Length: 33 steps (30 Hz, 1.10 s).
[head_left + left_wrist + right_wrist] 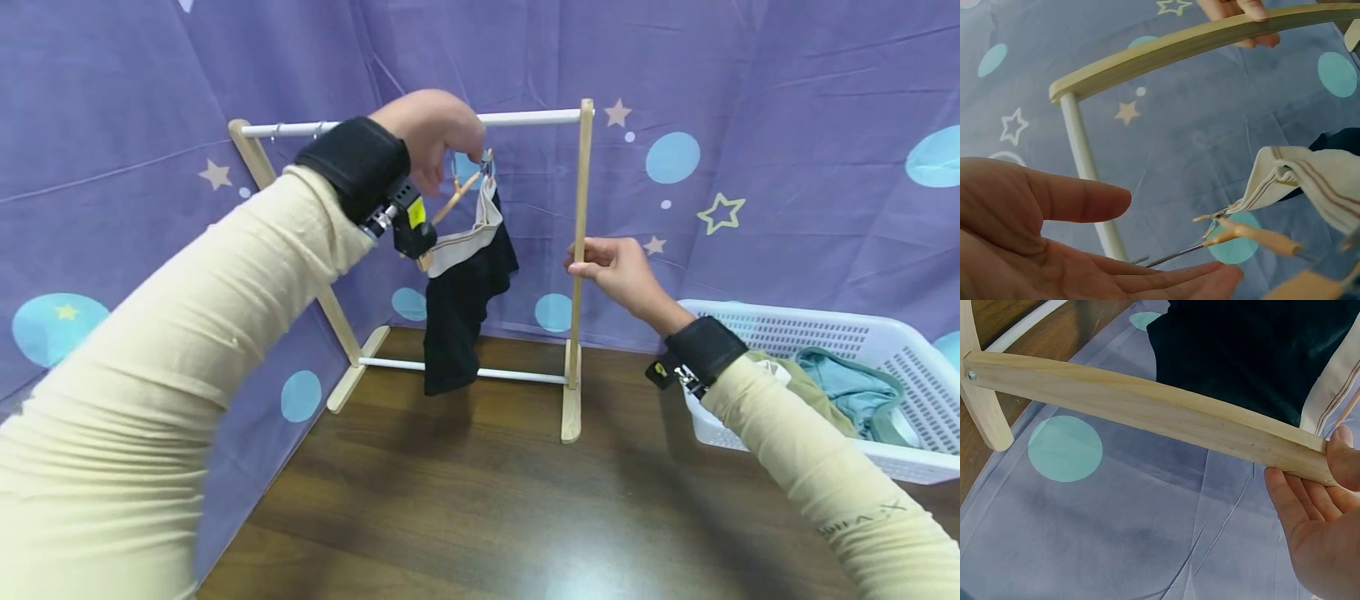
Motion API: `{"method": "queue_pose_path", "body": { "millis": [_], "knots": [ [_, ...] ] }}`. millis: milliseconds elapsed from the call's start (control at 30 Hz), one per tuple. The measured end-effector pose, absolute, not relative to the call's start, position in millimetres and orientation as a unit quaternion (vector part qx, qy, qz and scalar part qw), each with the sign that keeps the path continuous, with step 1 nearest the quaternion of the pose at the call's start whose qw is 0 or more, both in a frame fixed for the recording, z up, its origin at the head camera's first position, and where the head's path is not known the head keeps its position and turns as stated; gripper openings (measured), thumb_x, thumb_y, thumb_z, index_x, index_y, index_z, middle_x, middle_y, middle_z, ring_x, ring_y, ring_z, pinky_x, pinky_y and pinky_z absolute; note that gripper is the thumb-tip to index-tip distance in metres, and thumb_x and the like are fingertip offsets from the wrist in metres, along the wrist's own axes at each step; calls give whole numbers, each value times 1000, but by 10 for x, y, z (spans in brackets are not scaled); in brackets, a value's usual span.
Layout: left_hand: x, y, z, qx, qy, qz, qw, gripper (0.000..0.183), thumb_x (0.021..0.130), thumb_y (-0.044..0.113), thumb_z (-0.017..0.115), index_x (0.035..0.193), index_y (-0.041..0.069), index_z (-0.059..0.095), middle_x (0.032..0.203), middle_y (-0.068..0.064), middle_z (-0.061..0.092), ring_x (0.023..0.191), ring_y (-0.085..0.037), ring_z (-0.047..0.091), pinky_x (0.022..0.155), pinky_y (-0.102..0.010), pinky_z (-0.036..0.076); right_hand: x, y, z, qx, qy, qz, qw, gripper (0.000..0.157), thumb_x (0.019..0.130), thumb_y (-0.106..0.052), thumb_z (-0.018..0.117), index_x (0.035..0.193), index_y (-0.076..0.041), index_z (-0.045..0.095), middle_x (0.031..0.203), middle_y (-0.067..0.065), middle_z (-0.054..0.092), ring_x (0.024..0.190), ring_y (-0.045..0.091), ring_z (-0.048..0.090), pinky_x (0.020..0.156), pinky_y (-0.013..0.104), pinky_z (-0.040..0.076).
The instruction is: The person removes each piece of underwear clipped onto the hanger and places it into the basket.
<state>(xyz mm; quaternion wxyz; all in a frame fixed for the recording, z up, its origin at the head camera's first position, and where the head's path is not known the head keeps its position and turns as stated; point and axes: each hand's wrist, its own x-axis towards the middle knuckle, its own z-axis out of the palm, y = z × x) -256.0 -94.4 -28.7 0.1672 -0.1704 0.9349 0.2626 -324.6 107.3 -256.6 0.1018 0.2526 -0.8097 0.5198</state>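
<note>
At the white top bar of a wooden garment rack point(582, 183), my left hand point(437, 133) is beside the hanger's hook. Its thumb and fingers are apart and fairly straight in the left wrist view, with the metal hook point(1175, 255) right at the fingers. Below hangs a wooden clip hanger point(459, 197), tilted, with black shorts point(465, 312) clipped by their pale striped waistband point(457, 250). My right hand point(618, 271) grips the rack's right upright between thumb and fingers, as the right wrist view also shows around the wooden post point(1147, 412).
A white perforated basket point(810, 321) stands on the right, holding teal point(847, 383) and olive cloth point(806, 387). Small rings point(277, 130) sit on the bar's left part. Behind is a purple curtain point(787, 83) with stars; the rack stands on a brown wooden tabletop point(480, 500).
</note>
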Motion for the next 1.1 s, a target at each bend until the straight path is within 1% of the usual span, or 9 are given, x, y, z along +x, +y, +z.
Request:
{"method": "queue_pose_path", "body": {
  "millis": [100, 233, 433, 533, 633, 800, 900, 1033, 1100],
  "knots": [
    [-2590, -909, -308, -161, 942, 208, 208, 60, 105, 33, 26, 156, 12, 3, 162, -15, 14, 142, -27, 27, 117, -34, 35, -3257, 1069, -2575, 253, -811, 517, 103, 24, 89, -8, 70, 110, 3, 70, 106, 24, 74, 90, 15, 70, 80, 26, 60],
    [-2642, -895, -351, -157, 944, 184, 226, 61, 105, 32, 23, 156, 14, -4, 162, -14, 9, 140, -28, 29, 115, -32, 38, -3263, 1064, -2581, 253, -811, 517, 107, 24, 88, -8, 70, 110, 3, 70, 106, 24, 73, 89, 12, 70, 77, 21, 58],
    [-2729, -916, -430, -199, 921, 239, 235, 54, 106, 21, 22, 156, 14, 3, 162, -12, 14, 140, -23, 30, 115, -29, 36, -3255, 1049, -2582, 257, -806, 522, 107, 25, 88, -7, 70, 110, 4, 70, 106, 26, 73, 87, 11, 70, 81, 25, 60],
    [-2756, -947, -436, -211, 913, 261, 231, 52, 106, 19, 24, 156, 17, 10, 159, -11, 23, 136, -23, 36, 113, -29, 38, -3253, 1043, -2585, 261, -804, 523, 108, 25, 88, -7, 70, 110, 4, 70, 106, 25, 73, 89, 12, 70, 83, 30, 61],
    [-2740, -981, -418, -211, 911, 280, 219, 54, 105, 20, 28, 156, 18, 10, 157, -13, 27, 134, -24, 40, 112, -30, 41, -3254, 1048, -2590, 266, -803, 521, 109, 25, 88, -7, 70, 110, 4, 70, 105, 25, 73, 90, 14, 70, 85, 33, 61],
    [-2672, -985, -377, -197, 911, 312, 181, 58, 103, 21, 36, 156, 16, 12, 156, -14, 30, 132, -26, 40, 111, -32, 42, -3262, 1067, -2590, 269, -803, 519, 114, 25, 88, -8, 70, 110, 4, 70, 105, 25, 73, 89, 13, 70, 82, 28, 60],
    [-2650, -943, -362, -187, 911, 326, 169, 59, 103, 21, 39, 155, 18, 12, 157, -13, 27, 132, -27, 39, 111, -32, 43, -3263, 1087, -2587, 266, -805, 518, 117, 25, 88, -8, 70, 110, 4, 70, 105, 25, 73, 90, 13, 70, 82, 28, 60],
    [-2683, -883, -366, -195, 900, 341, 189, 61, 104, 23, 35, 156, 23, 3, 161, -11, 12, 138, -27, 29, 115, -33, 37, -3265, 1102, -2592, 261, -806, 519, 114, 25, 89, -9, 70, 111, 4, 70, 105, 25, 73, 90, 13, 70, 82, 28, 60],
    [-2714, -864, -377, -203, 898, 341, 192, 61, 105, 22, 33, 156, 24, 1, 161, -9, 12, 138, -27, 29, 115, -32, 36, -3267, 1105, -2595, 259, -807, 519, 113, 26, 89, -9, 70, 111, 4, 70, 105, 25, 73, 89, 13, 70, 81, 27, 59]
  ]
}}
